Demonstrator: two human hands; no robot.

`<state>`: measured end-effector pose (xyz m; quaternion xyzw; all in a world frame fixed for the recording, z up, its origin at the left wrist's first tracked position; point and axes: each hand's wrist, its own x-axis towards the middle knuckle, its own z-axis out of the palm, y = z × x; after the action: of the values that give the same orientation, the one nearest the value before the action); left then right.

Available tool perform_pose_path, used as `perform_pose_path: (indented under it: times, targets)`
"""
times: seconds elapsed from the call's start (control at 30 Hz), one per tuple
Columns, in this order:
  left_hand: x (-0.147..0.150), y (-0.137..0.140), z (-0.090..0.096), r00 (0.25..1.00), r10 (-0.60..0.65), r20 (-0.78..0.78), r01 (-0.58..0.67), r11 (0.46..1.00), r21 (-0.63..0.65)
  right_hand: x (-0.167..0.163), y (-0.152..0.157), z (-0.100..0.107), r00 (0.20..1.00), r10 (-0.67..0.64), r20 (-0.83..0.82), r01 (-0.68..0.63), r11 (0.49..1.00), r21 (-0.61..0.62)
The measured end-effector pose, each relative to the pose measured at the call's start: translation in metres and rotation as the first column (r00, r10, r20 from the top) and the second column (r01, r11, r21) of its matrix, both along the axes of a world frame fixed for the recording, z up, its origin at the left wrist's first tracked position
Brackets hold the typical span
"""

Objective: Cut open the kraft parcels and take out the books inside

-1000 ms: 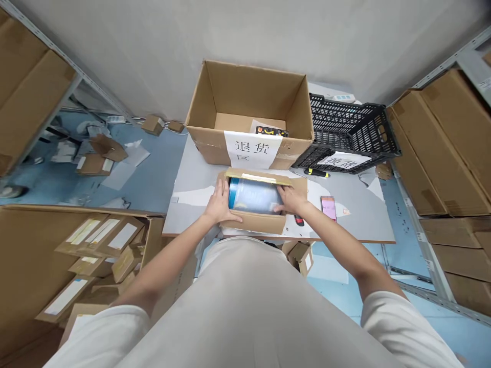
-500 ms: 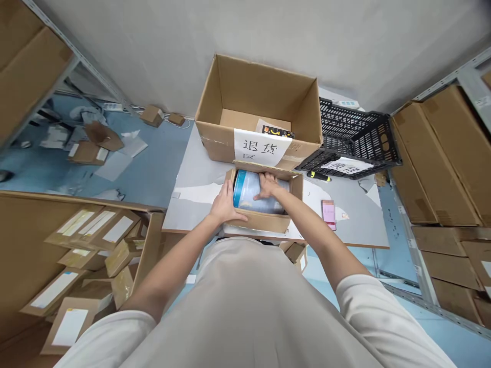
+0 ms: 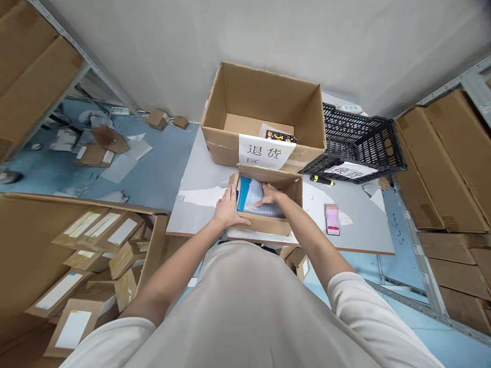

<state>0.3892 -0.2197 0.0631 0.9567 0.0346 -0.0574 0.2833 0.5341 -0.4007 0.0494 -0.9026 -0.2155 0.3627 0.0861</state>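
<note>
A small open cardboard box (image 3: 264, 226) sits at the front of the table. Inside lies a package in clear bubble wrap (image 3: 251, 199) with a blue band at its left end, slightly tilted. My left hand (image 3: 229, 207) holds the box at its front left corner, fingers along the left side and thumb across the front wall. Reaching into the box, my right hand (image 3: 270, 195) grips the package, thumb on the wrap and fingertips bent down over its far part. The fingertips are partly hidden.
Behind stands a large open carton (image 3: 222, 148) with a paper sign and a black printed pack (image 3: 281, 137) inside. To its right are a black plastic crate (image 3: 362, 138), a yellow-black cutter (image 3: 322, 180) and a phone (image 3: 332, 220). A bin of parcels (image 3: 159, 240) stands left.
My right hand has gone from lying spread on the package to bent fingers gripping it. The package has tilted in the box. My left hand stays at the corner; the view has shifted slightly.
</note>
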Motion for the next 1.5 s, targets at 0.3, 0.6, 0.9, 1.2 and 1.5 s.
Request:
perform_pose_path:
  times: [0.3, 0.6, 0.9, 1.2, 1.5]
  targets:
    - [-0.009, 0.028, -0.013, 1.000, -0.005, -0.011, 0.001, 0.957, -0.291, -0.001, -0.019, -0.001, 1.000, 0.017, -0.006, -0.015, 0.982, 0.188]
    - [-0.025, 0.042, -0.015, 1.000, 0.015, 0.004, -0.013, 0.956, -0.293, -0.011, 0.049, 0.034, 0.700, 0.694, 0.170, -0.714, 0.686, 0.141]
    - [-0.028, 0.035, -0.014, 0.999, 0.025, 0.029, -0.018, 0.975, -0.222, 0.007, 0.044, 0.076, 0.373, 0.853, 0.365, -0.910, 0.413, -0.035]
    - [-0.028, 0.029, -0.015, 0.995, 0.099, 0.003, -0.097, 0.981, -0.170, 0.011, -0.055, 0.137, 0.420, 0.718, 0.554, -0.859, 0.511, -0.011]
    - [-0.023, 0.018, 0.006, 0.977, 0.172, -0.129, -0.191, 0.968, -0.161, 0.010, -0.098, 0.209, 0.497, 0.113, 0.860, -0.730, 0.590, 0.345]
